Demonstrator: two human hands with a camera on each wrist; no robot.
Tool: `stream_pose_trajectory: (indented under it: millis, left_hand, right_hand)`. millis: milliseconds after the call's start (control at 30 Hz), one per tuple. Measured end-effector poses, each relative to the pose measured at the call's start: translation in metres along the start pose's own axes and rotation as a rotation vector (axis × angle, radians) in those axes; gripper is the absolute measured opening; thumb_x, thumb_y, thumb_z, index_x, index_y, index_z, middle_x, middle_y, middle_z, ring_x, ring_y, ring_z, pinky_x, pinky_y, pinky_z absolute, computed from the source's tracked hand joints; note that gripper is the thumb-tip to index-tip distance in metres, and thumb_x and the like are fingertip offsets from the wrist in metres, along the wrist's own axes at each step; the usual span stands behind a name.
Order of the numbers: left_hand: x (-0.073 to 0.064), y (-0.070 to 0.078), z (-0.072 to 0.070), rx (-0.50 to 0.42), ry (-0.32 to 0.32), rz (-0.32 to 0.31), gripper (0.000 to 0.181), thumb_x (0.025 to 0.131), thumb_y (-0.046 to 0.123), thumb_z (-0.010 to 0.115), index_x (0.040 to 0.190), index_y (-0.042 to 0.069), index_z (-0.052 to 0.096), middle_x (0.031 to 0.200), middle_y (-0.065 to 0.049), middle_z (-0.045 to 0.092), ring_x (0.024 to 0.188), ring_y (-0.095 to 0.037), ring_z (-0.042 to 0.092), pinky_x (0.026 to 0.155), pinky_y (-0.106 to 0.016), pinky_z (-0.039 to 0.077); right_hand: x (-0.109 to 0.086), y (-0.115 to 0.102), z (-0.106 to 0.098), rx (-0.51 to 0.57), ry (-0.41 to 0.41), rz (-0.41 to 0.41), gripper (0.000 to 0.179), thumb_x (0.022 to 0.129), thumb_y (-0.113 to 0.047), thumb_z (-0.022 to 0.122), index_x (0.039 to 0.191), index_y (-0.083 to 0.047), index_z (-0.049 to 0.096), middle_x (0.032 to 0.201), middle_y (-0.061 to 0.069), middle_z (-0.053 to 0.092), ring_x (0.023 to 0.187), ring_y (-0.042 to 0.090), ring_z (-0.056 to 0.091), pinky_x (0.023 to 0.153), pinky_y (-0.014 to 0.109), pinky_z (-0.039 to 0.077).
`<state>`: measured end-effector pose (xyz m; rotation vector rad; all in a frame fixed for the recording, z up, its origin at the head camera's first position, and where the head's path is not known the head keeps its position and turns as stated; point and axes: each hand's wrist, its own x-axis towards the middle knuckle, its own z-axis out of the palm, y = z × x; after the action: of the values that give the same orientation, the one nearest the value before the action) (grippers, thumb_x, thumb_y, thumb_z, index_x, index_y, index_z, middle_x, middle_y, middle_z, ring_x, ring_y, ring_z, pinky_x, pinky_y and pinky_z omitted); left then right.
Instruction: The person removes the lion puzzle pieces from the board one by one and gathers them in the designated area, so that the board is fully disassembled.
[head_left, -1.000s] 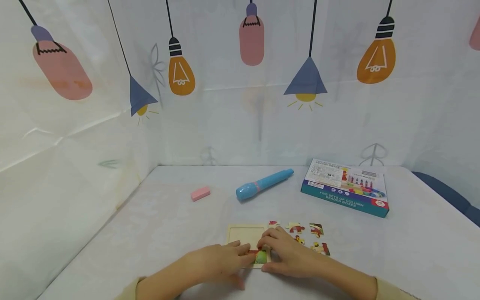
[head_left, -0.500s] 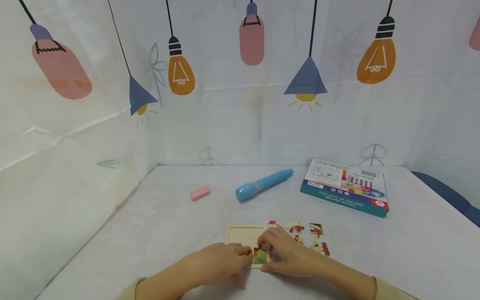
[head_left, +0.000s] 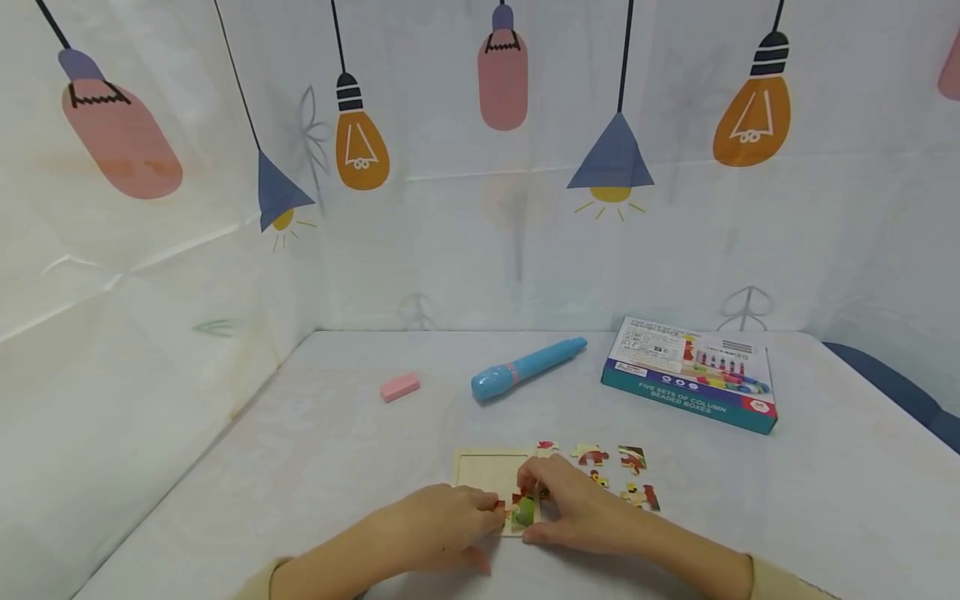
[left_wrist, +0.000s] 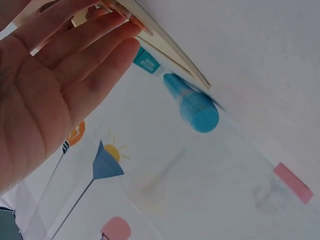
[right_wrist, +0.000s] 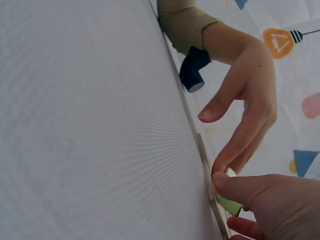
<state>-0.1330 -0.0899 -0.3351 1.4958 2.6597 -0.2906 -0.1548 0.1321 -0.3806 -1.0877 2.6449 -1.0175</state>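
Note:
A shallow wooden puzzle tray (head_left: 487, 468) lies on the table in front of me. My right hand (head_left: 577, 508) is at its right side, pinching a puzzle piece with green on it (head_left: 523, 512); in the right wrist view this green piece (right_wrist: 230, 205) stands tilted at the thumb. The fingers of my left hand (head_left: 442, 523) stretch over the tray's near left part and touch a reddish piece (head_left: 500, 507) there. The left wrist view has the left palm (left_wrist: 37, 110) with extended fingers reaching to the tray (left_wrist: 172, 52).
Several loose puzzle pieces (head_left: 632, 459) lie right of the tray, some partly behind my right hand. Farther back are a pink block (head_left: 400, 387), a blue microphone-shaped toy (head_left: 525, 369) and a teal-edged box (head_left: 690, 375). A printed sheet (head_left: 450, 250) hangs behind the table.
The green piece has tilted and shifted slightly within the tray under my right fingers. My left fingers have drawn back slightly to the left, and more of the pieces shows between the hands.

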Motion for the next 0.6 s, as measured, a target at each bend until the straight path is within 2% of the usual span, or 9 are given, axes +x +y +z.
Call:
stream_pose_trajectory:
  millis: [167,300,400,600]
  left_hand:
    - [-0.001,0.0005,0.0003,0.027,0.03,-0.004,0.042,0.077,0.041,0.067,0.114,0.021,0.063,0.114,0.004,0.059,0.1,-0.008,0.057,0.076,-0.023,0.048]
    - [-0.001,0.001,0.0011,0.019,0.045,-0.003,0.039,0.075,0.037,0.071,0.11,0.022,0.064,0.111,0.005,0.06,0.097,-0.008,0.058,0.075,-0.022,0.048]
    - [-0.0008,0.0007,0.0011,0.007,0.053,-0.008,0.037,0.073,0.034,0.074,0.107,0.023,0.064,0.108,0.006,0.06,0.094,-0.007,0.057,0.074,-0.021,0.047]
    - [-0.0007,-0.0001,0.0002,-0.029,0.048,-0.034,0.04,0.072,0.032,0.076,0.109,0.021,0.062,0.107,0.007,0.059,0.094,-0.007,0.055,0.076,-0.02,0.046]
  right_hand:
    - [-0.0004,-0.001,-0.0003,0.02,0.03,-0.045,0.027,0.085,-0.029,0.066,0.105,-0.02,0.051,0.092,-0.012,0.049,0.086,0.008,0.046,0.075,0.023,0.043]
    - [-0.0004,-0.0015,-0.0005,0.03,0.064,-0.117,0.018,0.087,-0.016,0.063,0.101,-0.017,0.052,0.09,-0.011,0.05,0.083,0.007,0.048,0.073,0.023,0.044]
    - [0.0009,-0.0025,-0.0013,0.025,0.09,-0.166,0.018,0.085,-0.009,0.063,0.096,-0.018,0.052,0.087,-0.011,0.05,0.08,0.006,0.049,0.071,0.022,0.044]
    - [0.0025,-0.0048,-0.0032,0.015,0.085,-0.207,0.02,0.084,-0.005,0.064,0.092,-0.02,0.052,0.083,-0.012,0.051,0.078,0.005,0.049,0.069,0.021,0.045]
